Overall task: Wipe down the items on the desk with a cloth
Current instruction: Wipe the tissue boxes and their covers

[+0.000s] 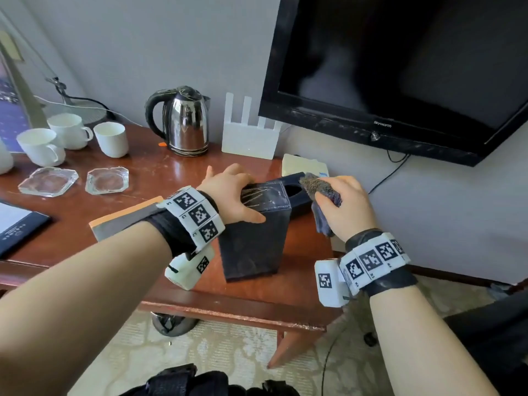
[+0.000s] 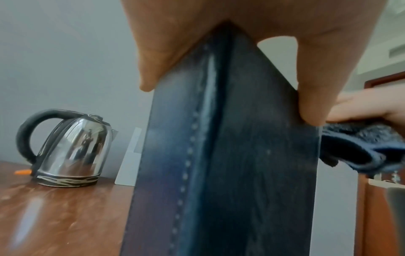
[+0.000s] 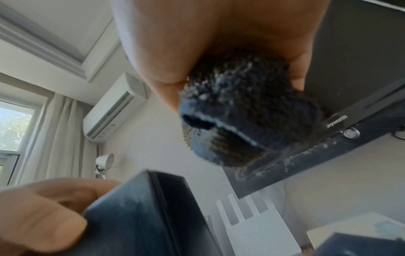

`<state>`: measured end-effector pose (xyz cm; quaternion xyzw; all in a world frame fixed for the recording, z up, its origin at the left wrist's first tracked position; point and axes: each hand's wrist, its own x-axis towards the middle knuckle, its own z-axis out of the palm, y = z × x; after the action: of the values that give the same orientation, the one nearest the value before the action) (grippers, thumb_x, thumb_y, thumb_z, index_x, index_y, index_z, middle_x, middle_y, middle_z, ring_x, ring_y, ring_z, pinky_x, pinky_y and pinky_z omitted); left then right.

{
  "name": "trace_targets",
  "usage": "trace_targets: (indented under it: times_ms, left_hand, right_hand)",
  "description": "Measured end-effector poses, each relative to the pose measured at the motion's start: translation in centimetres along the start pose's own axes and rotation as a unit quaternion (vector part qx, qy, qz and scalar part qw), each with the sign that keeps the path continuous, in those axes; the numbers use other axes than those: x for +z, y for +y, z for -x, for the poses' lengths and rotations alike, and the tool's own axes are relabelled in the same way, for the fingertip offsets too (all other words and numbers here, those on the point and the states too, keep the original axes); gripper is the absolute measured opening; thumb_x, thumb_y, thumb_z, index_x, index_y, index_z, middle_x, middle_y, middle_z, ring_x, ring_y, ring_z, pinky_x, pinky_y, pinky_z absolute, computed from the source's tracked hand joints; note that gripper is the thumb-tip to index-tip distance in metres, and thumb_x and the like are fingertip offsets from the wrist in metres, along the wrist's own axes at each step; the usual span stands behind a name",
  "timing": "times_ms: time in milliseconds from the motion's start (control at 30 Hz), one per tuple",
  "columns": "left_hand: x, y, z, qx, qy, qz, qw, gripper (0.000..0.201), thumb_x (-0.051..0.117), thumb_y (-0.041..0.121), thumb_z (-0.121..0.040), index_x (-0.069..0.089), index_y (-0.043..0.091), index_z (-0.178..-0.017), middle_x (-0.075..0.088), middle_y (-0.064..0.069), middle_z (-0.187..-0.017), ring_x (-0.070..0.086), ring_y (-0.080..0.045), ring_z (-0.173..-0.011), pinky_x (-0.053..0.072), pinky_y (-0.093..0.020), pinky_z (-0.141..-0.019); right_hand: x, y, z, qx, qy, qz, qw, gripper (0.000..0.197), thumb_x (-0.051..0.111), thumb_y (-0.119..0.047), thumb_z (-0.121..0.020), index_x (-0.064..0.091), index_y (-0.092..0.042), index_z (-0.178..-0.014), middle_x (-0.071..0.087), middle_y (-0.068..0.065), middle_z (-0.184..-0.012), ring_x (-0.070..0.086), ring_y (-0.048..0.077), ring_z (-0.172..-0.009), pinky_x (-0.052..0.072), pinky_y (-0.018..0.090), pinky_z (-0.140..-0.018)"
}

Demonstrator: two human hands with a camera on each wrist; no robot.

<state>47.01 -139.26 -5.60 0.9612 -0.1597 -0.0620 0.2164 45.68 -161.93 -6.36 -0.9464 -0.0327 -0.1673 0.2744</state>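
Note:
A dark blue tissue box [image 1: 257, 232] stands on end on the wooden desk [image 1: 160, 178], its oval opening facing right. My left hand [image 1: 231, 192] grips its top end, fingers over the far side and thumb on the near face. The left wrist view looks down the box [image 2: 219, 155] with its stitched seam, my thumb [image 2: 311, 90] on its right edge. My right hand [image 1: 343, 204] holds a bunched dark blue cloth [image 1: 323, 190] just right of the box's top, by the opening. In the right wrist view the dusty cloth [image 3: 241, 110] hangs above the box [image 3: 142, 216].
A steel kettle [image 1: 185, 124], a white router [image 1: 250, 138], three white cups [image 1: 111, 138], two glass ashtrays [image 1: 107, 180], a dark folder [image 1: 17, 224] and a notebook [image 1: 123, 215] are on the desk. A wall television [image 1: 400, 67] hangs above right. A pale box [image 1: 303, 164] lies behind the tissue box.

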Motion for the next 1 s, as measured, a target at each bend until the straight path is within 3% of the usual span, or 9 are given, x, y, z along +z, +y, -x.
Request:
trace_targets:
  times_ms: [67, 167, 267, 433, 533, 700, 767, 867, 1000]
  left_hand:
    - [0.7, 1.4, -0.4, -0.003, 0.010, -0.020, 1.000, 0.072, 0.065, 0.055, -0.075, 0.044, 0.021, -0.135, 0.038, 0.006, -0.117, 0.044, -0.021, -0.118, -0.002, -0.055, -0.114]
    - [1.8, 2.5, -0.6, -0.009, 0.020, -0.001, 1.000, 0.074, 0.065, 0.055, -0.075, 0.041, 0.023, -0.138, 0.039, 0.004, -0.129, 0.042, -0.020, -0.123, 0.004, -0.052, -0.115]
    - [2.3, 2.6, -0.3, -0.019, 0.050, 0.052, 0.997, 0.078, 0.069, 0.051, -0.074, 0.040, 0.019, -0.139, 0.038, 0.000, -0.134, 0.040, -0.020, -0.126, 0.027, -0.032, -0.110]
    - [3.3, 2.2, 0.3, -0.054, 0.088, 0.071, 0.992, 0.075, 0.062, 0.052, -0.081, 0.037, 0.015, -0.142, 0.031, -0.004, -0.144, 0.029, -0.018, -0.135, 0.021, -0.027, -0.111]
    - [3.7, 2.6, 0.4, -0.064, 0.110, 0.070, 0.989, 0.068, 0.062, 0.043, -0.084, 0.038, 0.015, -0.141, 0.035, -0.004, -0.141, 0.033, -0.018, -0.132, 0.023, -0.026, -0.108]
    - [3.9, 3.1, 0.5, -0.071, 0.122, 0.073, 0.987, 0.065, 0.063, 0.038, -0.084, 0.039, 0.013, -0.140, 0.037, -0.004, -0.137, 0.037, -0.019, -0.128, 0.026, -0.026, -0.106]
    - [3.9, 3.3, 0.5, -0.074, 0.120, 0.072, 0.987, 0.065, 0.063, 0.036, -0.085, 0.038, 0.013, -0.140, 0.037, -0.005, -0.137, 0.037, -0.019, -0.128, 0.026, -0.026, -0.106]
    - [4.0, 3.3, 0.4, -0.078, 0.120, 0.070, 0.987, 0.070, 0.063, 0.043, -0.083, 0.038, 0.012, -0.140, 0.037, -0.006, -0.137, 0.036, -0.020, -0.128, 0.025, -0.026, -0.106]
    - [4.4, 3.3, 0.4, -0.089, 0.129, 0.077, 0.985, 0.081, 0.054, 0.054, -0.071, 0.040, 0.011, -0.138, 0.039, -0.006, -0.135, 0.037, -0.020, -0.128, 0.026, -0.025, -0.105]
  right_hand:
    - [-1.0, 0.2, -0.6, -0.020, 0.009, -0.013, 1.000, 0.026, 0.056, -0.019, -0.089, 0.065, -0.019, -0.114, 0.053, 0.002, -0.119, 0.052, 0.020, -0.107, 0.039, 0.023, -0.084]
    - [-1.5, -0.2, -1.7, -0.078, -0.022, 0.003, 0.997, 0.028, 0.056, -0.023, -0.089, 0.064, -0.025, -0.116, 0.052, 0.000, -0.119, 0.047, 0.022, -0.114, 0.041, 0.030, -0.093]
    - [-0.6, -0.7, -3.2, -0.102, -0.120, 0.077, 0.985, 0.031, 0.051, -0.026, -0.092, 0.059, -0.032, -0.121, 0.047, -0.003, -0.125, 0.040, 0.022, -0.117, 0.038, 0.034, -0.096]
    - [0.6, -0.8, -4.4, -0.116, -0.169, 0.105, 0.973, 0.032, 0.046, -0.023, -0.093, 0.059, -0.035, -0.120, 0.047, -0.004, -0.120, 0.044, 0.023, -0.112, 0.042, 0.030, -0.087]
    - [-0.2, -0.8, -4.0, -0.209, -0.188, 0.148, 0.948, 0.029, 0.050, -0.024, -0.093, 0.062, -0.032, -0.118, 0.049, -0.005, -0.119, 0.039, 0.021, -0.114, 0.035, 0.031, -0.090]
    - [-3.3, -0.2, -4.5, -0.262, -0.324, 0.154, 0.896, 0.019, 0.055, -0.026, -0.090, 0.068, -0.030, -0.103, 0.051, -0.009, -0.109, 0.046, 0.016, -0.107, 0.038, 0.034, -0.094]
    - [-3.5, -0.8, -5.7, -0.241, -0.306, 0.134, 0.911, 0.017, 0.055, -0.025, -0.089, 0.069, -0.022, -0.098, 0.054, -0.005, -0.102, 0.053, 0.020, -0.100, 0.043, 0.040, -0.092]
    - [-1.3, -2.0, -6.0, -0.178, -0.225, 0.118, 0.951, 0.026, 0.048, -0.028, -0.092, 0.063, -0.032, -0.113, 0.050, 0.000, -0.113, 0.048, 0.025, -0.107, 0.042, 0.037, -0.093]
    - [0.0, -1.2, -3.6, -0.220, -0.222, 0.129, 0.941, 0.032, 0.048, -0.022, -0.093, 0.059, -0.037, -0.119, 0.046, -0.007, -0.117, 0.038, 0.020, -0.112, 0.040, 0.035, -0.094]
